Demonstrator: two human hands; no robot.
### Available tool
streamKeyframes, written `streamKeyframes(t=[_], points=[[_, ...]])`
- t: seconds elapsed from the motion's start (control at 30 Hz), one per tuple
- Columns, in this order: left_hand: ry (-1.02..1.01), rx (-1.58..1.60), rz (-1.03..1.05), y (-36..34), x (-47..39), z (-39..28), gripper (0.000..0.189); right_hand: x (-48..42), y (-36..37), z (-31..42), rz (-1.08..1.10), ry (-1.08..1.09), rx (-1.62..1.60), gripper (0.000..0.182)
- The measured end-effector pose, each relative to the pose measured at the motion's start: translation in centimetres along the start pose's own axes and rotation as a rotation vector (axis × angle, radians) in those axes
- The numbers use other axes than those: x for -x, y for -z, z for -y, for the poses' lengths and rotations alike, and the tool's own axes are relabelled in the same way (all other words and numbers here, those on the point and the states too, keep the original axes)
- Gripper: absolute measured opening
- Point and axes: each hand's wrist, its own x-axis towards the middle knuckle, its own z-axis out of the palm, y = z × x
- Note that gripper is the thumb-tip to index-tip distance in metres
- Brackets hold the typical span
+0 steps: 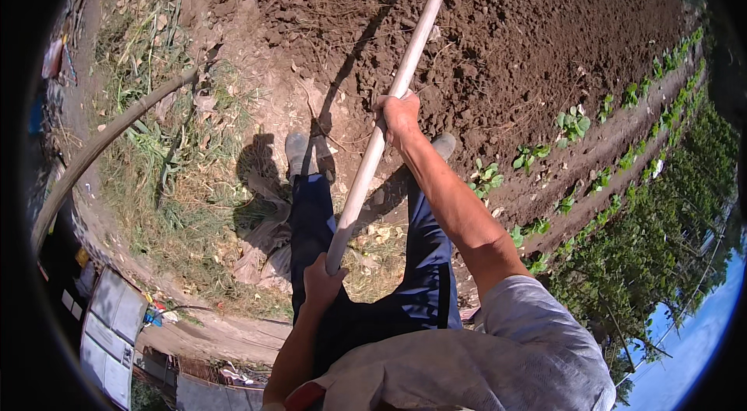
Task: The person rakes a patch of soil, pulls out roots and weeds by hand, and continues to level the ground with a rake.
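Observation:
A long, pale wooden tool handle slants up from between my legs and runs out at the top edge, so the head of the tool is out of view. Close to its near end, in front of my lap, my left hand is wrapped around it. My right hand grips the shaft farther along, with that arm stretched forward. Beyond my hands lies loose, cloddy brown soil, crossed by the handle's shadow. My shoes stand apart at the border of the dug soil.
A weathered wooden post rises at left beside cut weeds and dry grass. Rows of young leafy plants grow at right, bordered by dense green bushes. Behind me, at lower left, are a dirt path and a grey metal door.

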Motion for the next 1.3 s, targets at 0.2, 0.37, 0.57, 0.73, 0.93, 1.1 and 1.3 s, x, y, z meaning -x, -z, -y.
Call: streamKeyframes(t=[0.2, 0.37, 0.57, 0.73, 0.93, 1.1, 1.3], points=[[-0.162, -0.027, 0.041, 3.7, -16.0, -22.8, 0.037, -14.5, 0.6, 18.6, -0.118, 0.308, 0.307, 0.018], [-0.155, 0.021, 0.076, 10.3, -13.8, -23.7, 0.038, -13.1, -2.9, 20.4, -0.047, 0.305, 0.445, 0.032], [0.017, -0.17, 0.087, 13.7, -0.2, -9.7, 0.034, -11.3, -3.4, 14.8, -0.2, 0.186, 0.691, 0.042], [0.231, -0.045, 0.159, 16.3, 9.4, 4.0, 0.036, -4.3, -8.0, 0.6, -0.331, 0.209, 0.783, 0.045], [0.311, -0.183, 0.054, 15.5, 21.1, 17.6, 0.027, 10.4, -10.2, -13.3, -0.163, 0.118, 0.704, 0.041], [0.258, -0.128, -0.058, 16.3, 25.4, 26.4, 0.013, 14.2, -8.4, -25.2, -0.217, 0.193, 0.519, 0.036], [0.362, -0.363, -0.027, 16.0, 22.1, 27.4, 0.019, 13.2, -7.0, -21.4, -0.039, -0.065, 0.323, 0.033]])
